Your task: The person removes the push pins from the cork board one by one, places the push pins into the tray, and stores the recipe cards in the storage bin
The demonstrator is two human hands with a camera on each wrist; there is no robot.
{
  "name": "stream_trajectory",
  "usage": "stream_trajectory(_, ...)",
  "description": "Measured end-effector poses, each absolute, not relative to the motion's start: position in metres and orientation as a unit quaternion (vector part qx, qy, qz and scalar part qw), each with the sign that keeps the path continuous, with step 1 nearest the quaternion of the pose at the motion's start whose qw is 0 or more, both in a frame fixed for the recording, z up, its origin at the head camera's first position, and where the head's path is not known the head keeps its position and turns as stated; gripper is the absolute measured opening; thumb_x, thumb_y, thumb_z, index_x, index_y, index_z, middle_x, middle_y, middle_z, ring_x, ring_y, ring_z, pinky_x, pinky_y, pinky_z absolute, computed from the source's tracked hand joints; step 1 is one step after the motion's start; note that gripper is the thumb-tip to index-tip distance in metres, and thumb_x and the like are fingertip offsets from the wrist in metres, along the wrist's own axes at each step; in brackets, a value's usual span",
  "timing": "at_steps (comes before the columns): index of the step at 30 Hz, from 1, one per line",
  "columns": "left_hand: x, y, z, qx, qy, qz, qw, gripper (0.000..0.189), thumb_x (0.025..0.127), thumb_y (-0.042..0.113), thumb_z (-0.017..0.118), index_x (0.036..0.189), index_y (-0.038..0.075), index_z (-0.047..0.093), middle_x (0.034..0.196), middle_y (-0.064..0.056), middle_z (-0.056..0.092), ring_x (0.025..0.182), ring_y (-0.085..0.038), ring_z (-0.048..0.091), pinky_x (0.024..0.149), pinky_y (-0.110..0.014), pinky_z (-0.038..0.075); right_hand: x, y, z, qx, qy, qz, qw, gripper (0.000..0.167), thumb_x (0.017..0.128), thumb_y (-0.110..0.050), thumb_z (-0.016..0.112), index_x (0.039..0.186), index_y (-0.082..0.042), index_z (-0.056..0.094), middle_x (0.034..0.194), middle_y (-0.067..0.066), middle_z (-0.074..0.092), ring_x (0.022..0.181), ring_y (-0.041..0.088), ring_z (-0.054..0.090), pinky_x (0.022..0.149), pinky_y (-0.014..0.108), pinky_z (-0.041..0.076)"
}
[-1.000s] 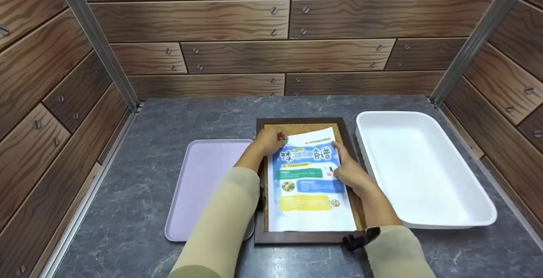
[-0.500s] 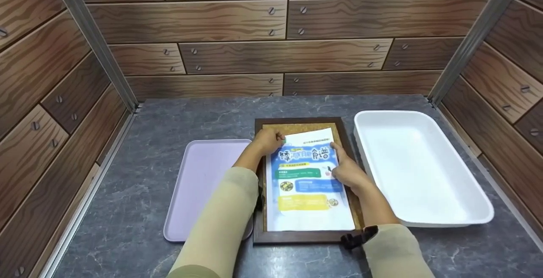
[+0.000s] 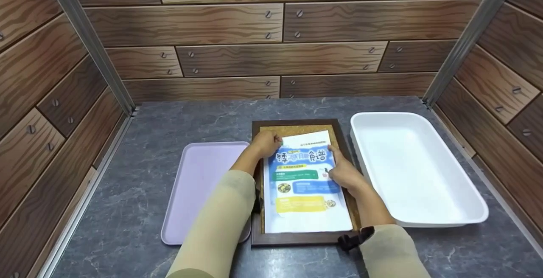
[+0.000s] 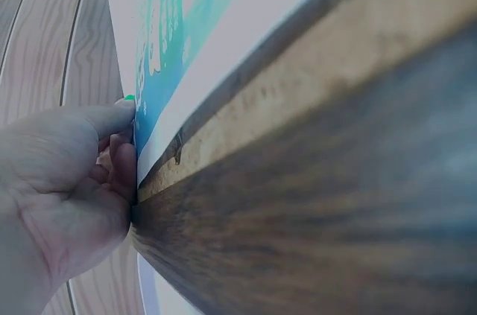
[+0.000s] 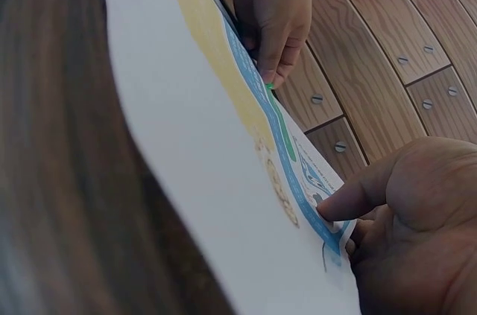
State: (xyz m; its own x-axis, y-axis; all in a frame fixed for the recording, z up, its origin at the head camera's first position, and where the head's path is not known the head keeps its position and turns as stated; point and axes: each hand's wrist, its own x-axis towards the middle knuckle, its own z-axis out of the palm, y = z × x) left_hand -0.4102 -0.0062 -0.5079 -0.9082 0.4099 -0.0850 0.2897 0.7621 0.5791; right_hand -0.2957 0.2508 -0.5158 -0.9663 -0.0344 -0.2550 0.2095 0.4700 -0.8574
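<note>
A printed poster sheet (image 3: 307, 220) with blue, green and yellow blocks lies over a cork board (image 3: 292, 128) in a dark brown frame (image 3: 297, 240). At the sheet's upper left corner, my left hand (image 3: 265, 143) pinches a small green pushpin (image 5: 270, 87) between thumb and fingertips. Only a bit of green shows; its point is hidden. My right hand (image 3: 345, 172) holds the sheet's right edge, with the thumb (image 5: 358, 194) on the printed face and the other fingers behind the edge. In the left wrist view the sheet's edge stands slightly off the cork (image 4: 223, 125).
A lilac tray (image 3: 199, 184) lies left of the frame, partly under my left forearm. To the right stands a deep white plastic tub (image 3: 418, 172). Wood-patterned walls (image 3: 229, 23) enclose the dark marbled tabletop (image 3: 123, 210) at the back and sides.
The head view has shifted slightly, so everything sits a little further left and lower. Both hands keep the same hold at the same spots on the poster and pushpin.
</note>
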Motion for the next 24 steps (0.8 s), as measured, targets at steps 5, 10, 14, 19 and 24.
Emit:
stream_trajectory(5,-0.4102,-0.0081,-0.5072,0.19,0.93,0.296,0.109,0.02,0.113,0.017,0.056,0.119,0.007,0.073,0.111,-0.01,0.071,0.094,-0.017,0.056,0.091,-0.035,0.05,-0.2947,0.2497,-0.5159,0.05,0.851,-0.51,0.113,0.103,0.083,0.013,0.047,0.175,-0.009,0.006,0.162,0.03,0.044,0.125,0.038,0.057,0.088,0.026,0.047)
stream_trajectory(10,-0.4105,-0.0104,-0.5089,0.18,0.921,0.324,0.12,0.015,0.112,0.02,0.058,0.113,0.01,0.069,0.101,-0.002,0.062,0.093,-0.017,0.053,0.088,-0.033,0.045,-0.2948,0.2499,-0.5152,0.05,0.851,-0.51,0.117,0.102,0.085,0.012,0.048,0.175,-0.01,0.006,0.167,0.03,0.038,0.129,0.039,0.055,0.093,0.029,0.048)
stream_trajectory(14,-0.4091,-0.0115,-0.5107,0.167,0.904,0.372,0.127,0.011,0.112,0.022,0.061,0.114,0.013,0.068,0.114,-0.007,0.07,0.102,-0.02,0.059,0.095,-0.038,0.051,-0.295,0.2508,-0.5147,0.054,0.85,-0.511,0.121,0.099,0.088,0.009,0.048,0.175,-0.011,0.005,0.169,0.028,0.036,0.13,0.039,0.055,0.095,0.031,0.048)
stream_trajectory(19,-0.4076,-0.0127,-0.5124,0.168,0.884,0.418,0.123,0.011,0.11,0.021,0.065,0.113,0.012,0.07,0.112,-0.006,0.07,0.098,-0.017,0.059,0.091,-0.035,0.051,-0.2944,0.2517,-0.5144,0.054,0.854,-0.504,0.119,0.096,0.092,0.005,0.05,0.175,-0.011,0.005,0.169,0.029,0.037,0.13,0.039,0.057,0.092,0.029,0.05)
stream_trajectory(24,-0.405,-0.0152,-0.5142,0.164,0.864,0.461,0.118,0.01,0.107,0.018,0.067,0.112,0.01,0.07,0.102,0.0,0.064,0.093,-0.014,0.057,0.083,-0.027,0.048,-0.2945,0.251,-0.5144,0.049,0.86,-0.494,0.12,0.099,0.091,0.004,0.055,0.175,-0.01,0.005,0.171,0.03,0.034,0.137,0.042,0.053,0.104,0.039,0.05)
